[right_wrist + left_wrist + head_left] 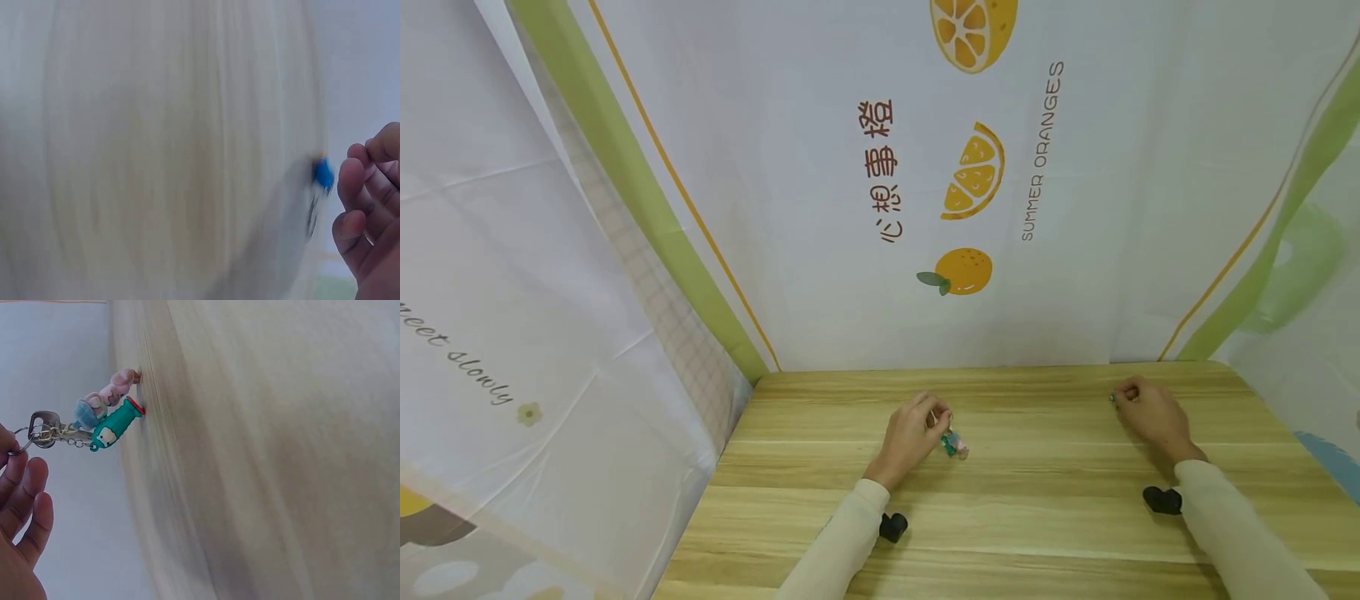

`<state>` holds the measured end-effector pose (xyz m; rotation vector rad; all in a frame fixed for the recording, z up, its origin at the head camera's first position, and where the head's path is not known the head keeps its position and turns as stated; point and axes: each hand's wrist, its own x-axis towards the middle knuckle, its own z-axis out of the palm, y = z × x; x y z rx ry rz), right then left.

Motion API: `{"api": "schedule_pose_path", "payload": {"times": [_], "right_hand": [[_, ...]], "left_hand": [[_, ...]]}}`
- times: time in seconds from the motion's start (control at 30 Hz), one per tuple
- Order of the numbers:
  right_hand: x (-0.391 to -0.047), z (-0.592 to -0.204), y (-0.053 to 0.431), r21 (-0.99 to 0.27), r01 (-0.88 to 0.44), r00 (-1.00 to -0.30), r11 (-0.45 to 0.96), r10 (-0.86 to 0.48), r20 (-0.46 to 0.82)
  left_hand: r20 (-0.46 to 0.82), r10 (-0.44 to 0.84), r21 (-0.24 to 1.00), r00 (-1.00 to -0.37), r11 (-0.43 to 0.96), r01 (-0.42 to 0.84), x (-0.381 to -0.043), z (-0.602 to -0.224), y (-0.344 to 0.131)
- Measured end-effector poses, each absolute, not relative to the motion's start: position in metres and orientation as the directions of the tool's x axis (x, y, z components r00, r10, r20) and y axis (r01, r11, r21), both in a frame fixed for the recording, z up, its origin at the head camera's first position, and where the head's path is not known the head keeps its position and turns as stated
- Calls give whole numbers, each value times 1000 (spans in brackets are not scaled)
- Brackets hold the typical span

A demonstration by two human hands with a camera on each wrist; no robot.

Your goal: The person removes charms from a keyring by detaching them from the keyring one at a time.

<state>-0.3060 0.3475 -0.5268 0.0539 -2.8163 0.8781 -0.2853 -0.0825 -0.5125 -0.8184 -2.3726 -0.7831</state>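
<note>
My left hand [912, 435] pinches a metal key ring between thumb and fingertips. From it hang keys [45, 429], a short chain, a green charm [115, 425] with a red end and a pale pink and blue charm [106, 397]. The charms' lower ends are right at the tabletop. Toward the right side, my right hand [1152, 410] is bent over the table, thumb and index tips close together. A small blue thing [324, 174] with thin metal parts appears right by its fingertips, blurred; I cannot tell whether the fingers hold it.
The wood-grain table [1022, 500] runs back to a white cloth [820, 208] printed with oranges and lettering. Another printed cloth [550, 275] hangs along the left, and one more on the right. Black wrist devices [1162, 500] stick out beside both sleeves.
</note>
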Motion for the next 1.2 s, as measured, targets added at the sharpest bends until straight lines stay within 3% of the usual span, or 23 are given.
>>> {"api": "schedule_pose_path", "payload": {"times": [0.33,0.73,1.2], "right_hand": [[-308,-522,280,-544,-265,-954,796,-133,270],[-295,-514,188,-491,-476,-867,730,-297,400],[-262,-526,119,-462,-541,-825,703,-337,453]], "left_hand": [[572,373,401,-730,649,646,-285,-511,-77],[540,353,439,-764,657,613,-284,-506,-73],[545,314,459,-778,664,590,-283,-507,-72]]}}
